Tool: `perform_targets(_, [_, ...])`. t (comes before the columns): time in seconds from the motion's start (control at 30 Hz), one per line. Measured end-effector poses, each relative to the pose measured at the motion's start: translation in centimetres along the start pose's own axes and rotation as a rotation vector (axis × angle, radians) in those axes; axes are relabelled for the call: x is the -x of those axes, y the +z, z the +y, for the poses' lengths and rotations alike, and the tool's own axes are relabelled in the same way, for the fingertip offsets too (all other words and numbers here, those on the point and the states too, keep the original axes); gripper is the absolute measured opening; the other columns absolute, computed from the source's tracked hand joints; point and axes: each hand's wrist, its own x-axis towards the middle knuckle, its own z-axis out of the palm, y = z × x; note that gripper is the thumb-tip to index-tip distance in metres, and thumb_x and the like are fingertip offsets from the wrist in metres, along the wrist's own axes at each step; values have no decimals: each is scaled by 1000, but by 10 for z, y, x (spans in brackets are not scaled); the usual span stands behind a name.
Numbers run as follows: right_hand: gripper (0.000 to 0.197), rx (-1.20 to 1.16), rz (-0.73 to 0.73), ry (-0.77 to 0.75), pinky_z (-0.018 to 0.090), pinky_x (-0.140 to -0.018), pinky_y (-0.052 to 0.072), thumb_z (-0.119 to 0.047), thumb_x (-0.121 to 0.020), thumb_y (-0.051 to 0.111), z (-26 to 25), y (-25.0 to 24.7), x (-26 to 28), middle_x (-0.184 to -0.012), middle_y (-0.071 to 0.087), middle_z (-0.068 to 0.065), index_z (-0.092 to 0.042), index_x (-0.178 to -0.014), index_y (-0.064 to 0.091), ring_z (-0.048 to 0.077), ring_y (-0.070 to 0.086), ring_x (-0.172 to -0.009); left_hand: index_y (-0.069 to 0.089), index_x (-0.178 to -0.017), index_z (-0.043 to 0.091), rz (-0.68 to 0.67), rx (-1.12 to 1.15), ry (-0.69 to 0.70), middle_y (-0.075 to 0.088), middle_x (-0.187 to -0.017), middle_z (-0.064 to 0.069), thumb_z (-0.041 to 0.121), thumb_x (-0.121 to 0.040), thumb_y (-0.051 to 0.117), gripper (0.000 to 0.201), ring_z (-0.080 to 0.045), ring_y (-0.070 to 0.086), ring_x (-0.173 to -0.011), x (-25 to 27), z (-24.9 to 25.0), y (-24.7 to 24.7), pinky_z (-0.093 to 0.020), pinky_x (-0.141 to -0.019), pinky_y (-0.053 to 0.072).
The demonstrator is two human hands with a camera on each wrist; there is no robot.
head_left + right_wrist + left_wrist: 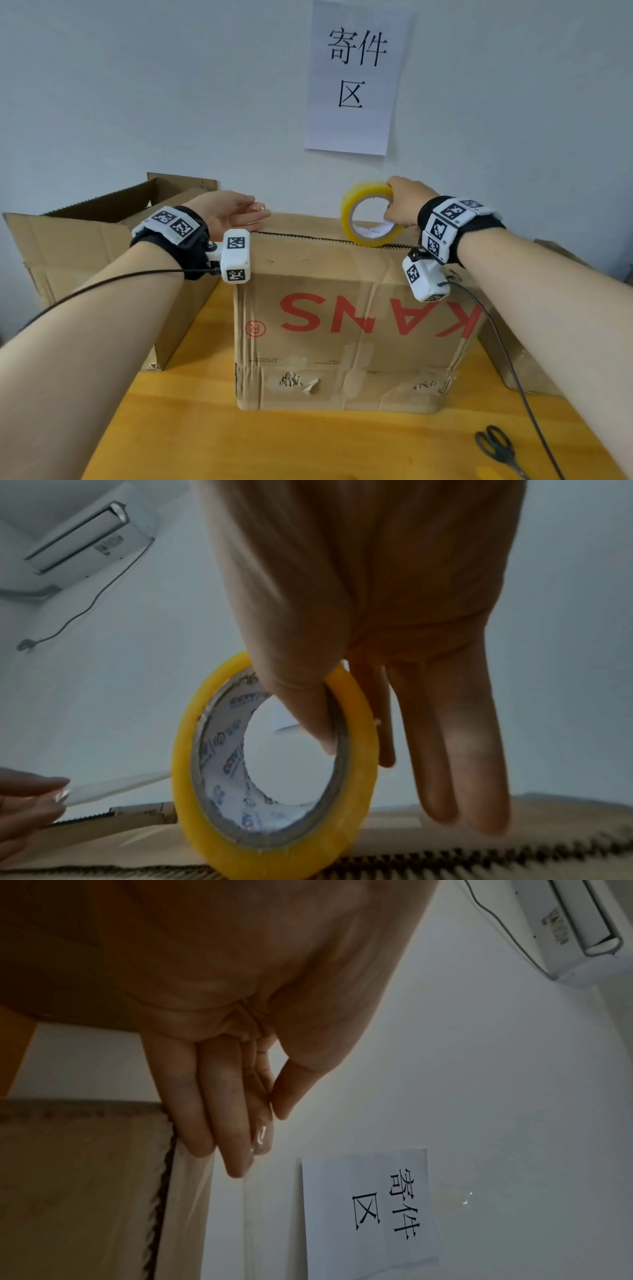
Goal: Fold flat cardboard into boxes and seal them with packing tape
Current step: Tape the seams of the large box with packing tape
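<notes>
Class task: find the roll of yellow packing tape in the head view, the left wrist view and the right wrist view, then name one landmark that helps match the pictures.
Head view: the tape roll stands on edge on the cardboard box, upper centre-right, held by the right hand.
Left wrist view: not in it.
Right wrist view: the roll fills the lower centre, thumb through its core.
Shared landmark: the paper sign on the wall, large in the left wrist view.
</notes>
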Motion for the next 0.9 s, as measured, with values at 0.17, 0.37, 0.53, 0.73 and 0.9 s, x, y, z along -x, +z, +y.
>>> perform_targets(0.17, [31, -8, -104, -1, 30, -54, 44, -7, -95, 54, -2, -5, 0, -102, 59, 13, -7, -125, 48, 28, 61, -78, 62, -94, 2, 27, -8, -46, 72, -74, -6, 13, -101, 58, 14, -19, 76, -69, 1, 0, -4, -37, -69, 63])
perform_targets(0.37, [31, 60, -80, 6, 30, -51, 38, -5, -97, 48, -13, -6, 2, -89, 52, 9, -7, -128, 45, 21, 54, -64, 64, -93, 4, 73, -77, 3, 75, -71, -7, 15, -100, 60, 14, -19, 75, -81, 9, 0, -6, -35, -80, 62])
perform_targets(0.53, [26, 113, -60, -3, 31, -51, 39, -5, -97, 46, -22, -7, 5, -88, 53, 10, -7, -124, 46, 22, 53, -61, 62, -122, 7, 154, -338, 166, 79, -94, -1, 20, -100, 62, 26, -24, 72, -94, 11, 4, -15, -39, -74, 58])
perform_targets(0.73, [29, 164, -32, -45, 31, -53, 40, -7, -97, 46, -28, -11, 9, -106, 60, 15, -8, -126, 44, 21, 52, -63, 58, -119, 10, 141, -447, 116, 79, -89, 2, 23, -103, 57, 20, -27, 69, -97, 22, 10, -19, -39, -76, 54])
perform_targets(0.9, [26, 223, -4, -32, 32, -51, 36, -6, -97, 48, -33, -12, 13, -87, 54, 10, -8, -122, 44, 20, 49, -60, 61, -125, 8, 115, -414, 158, 79, -96, 1, 21, -101, 59, 27, -22, 72, -96, 20, 15, -29, -35, -71, 55])
